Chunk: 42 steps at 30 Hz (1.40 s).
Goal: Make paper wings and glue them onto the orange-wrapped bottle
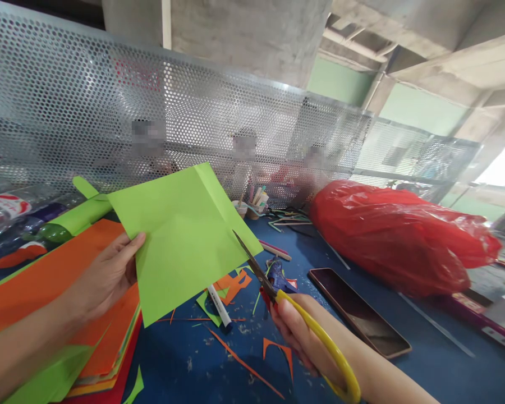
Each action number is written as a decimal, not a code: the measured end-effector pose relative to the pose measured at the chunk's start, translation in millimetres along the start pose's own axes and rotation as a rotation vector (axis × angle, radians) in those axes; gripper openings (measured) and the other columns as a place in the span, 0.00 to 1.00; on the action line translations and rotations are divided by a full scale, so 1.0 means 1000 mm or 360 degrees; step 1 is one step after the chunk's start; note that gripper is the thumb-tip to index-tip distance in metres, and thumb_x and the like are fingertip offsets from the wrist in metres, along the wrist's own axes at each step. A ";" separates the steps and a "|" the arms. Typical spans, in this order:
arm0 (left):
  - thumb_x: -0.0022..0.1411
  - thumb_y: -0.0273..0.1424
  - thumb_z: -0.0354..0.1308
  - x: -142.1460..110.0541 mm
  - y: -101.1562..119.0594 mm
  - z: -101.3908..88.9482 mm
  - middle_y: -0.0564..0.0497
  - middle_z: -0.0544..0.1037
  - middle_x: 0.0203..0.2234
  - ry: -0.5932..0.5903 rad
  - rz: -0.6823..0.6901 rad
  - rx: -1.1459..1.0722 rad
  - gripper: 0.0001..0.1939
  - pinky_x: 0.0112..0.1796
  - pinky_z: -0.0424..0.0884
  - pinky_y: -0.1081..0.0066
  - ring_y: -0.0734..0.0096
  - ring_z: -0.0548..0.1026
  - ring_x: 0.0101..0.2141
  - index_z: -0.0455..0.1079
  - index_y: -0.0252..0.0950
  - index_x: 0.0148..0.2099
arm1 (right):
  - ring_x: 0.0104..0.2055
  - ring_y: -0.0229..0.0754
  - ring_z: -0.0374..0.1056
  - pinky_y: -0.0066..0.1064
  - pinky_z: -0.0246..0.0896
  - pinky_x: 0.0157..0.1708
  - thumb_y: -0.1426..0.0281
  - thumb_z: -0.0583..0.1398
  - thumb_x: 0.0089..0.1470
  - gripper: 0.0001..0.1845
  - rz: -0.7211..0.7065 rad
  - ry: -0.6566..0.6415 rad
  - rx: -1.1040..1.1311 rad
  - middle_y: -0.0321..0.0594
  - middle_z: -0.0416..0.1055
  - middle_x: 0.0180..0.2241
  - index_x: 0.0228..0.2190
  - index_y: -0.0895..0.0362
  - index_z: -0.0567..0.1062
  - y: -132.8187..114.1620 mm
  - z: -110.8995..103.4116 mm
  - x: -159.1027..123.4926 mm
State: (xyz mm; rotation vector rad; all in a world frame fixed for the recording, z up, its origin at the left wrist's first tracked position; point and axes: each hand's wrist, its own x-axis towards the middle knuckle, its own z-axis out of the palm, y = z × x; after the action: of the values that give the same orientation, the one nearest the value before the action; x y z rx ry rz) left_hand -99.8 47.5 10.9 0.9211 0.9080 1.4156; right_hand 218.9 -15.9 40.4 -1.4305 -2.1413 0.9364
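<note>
A sheet of light green paper [177, 241] with a crease near its right side is pinched at its left edge by my left hand [113, 269], thumb on top. My right hand [294, 325] grips a pair of scissors [332, 348] by the yellow handle. The dark blades point up and left, with the tip over the right part of the sheet; I cannot tell if they are cutting it. Beneath my left hand lies a stack of coloured paper [59, 258], orange uppermost. Orange scraps [238, 286] and a white marker [219, 306] lie below the sheet.
A dark phone [359, 311] lies right of the scissors. Behind it rests a big red plastic bag [395, 235]. Plastic bottles [21, 213] lie at the left. Cups of pens [256, 205] stand by the perforated metal screen [219, 112], with people behind it. Blue covers the table [177, 365].
</note>
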 end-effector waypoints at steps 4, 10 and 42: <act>0.55 0.38 0.68 0.001 0.000 -0.001 0.53 0.83 0.43 0.0006 -0.0009 -0.0006 0.21 0.34 0.80 0.74 0.67 0.82 0.35 0.74 0.43 0.51 | 0.18 0.34 0.55 0.26 0.50 0.16 0.40 0.39 0.58 0.33 0.0004 0.0016 -0.0020 0.29 0.54 0.14 0.22 0.53 0.59 0.000 0.000 0.000; 0.51 0.38 0.70 0.002 -0.001 -0.002 0.51 0.83 0.42 0.0023 -0.0011 -0.0020 0.23 0.34 0.80 0.71 0.64 0.82 0.34 0.74 0.42 0.49 | 0.17 0.34 0.55 0.26 0.52 0.16 0.38 0.40 0.57 0.34 0.0057 0.0042 0.0051 0.28 0.53 0.14 0.23 0.54 0.61 0.000 0.002 0.001; 0.59 0.38 0.65 -0.009 -0.002 0.008 0.56 0.83 0.39 -0.0044 -0.0063 -0.0004 0.16 0.33 0.79 0.76 0.73 0.80 0.32 0.74 0.46 0.50 | 0.31 0.41 0.70 0.31 0.66 0.34 0.51 0.34 0.67 0.39 -0.0351 -0.0074 -0.0153 0.45 0.74 0.30 0.32 0.60 0.75 -0.001 -0.002 -0.008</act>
State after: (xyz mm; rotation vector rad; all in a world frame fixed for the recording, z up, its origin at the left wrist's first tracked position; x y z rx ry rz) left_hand -91.3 38.9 12.1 0.9141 0.8990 1.3669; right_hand 222.5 -22.6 42.6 -1.1939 -2.3490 0.8013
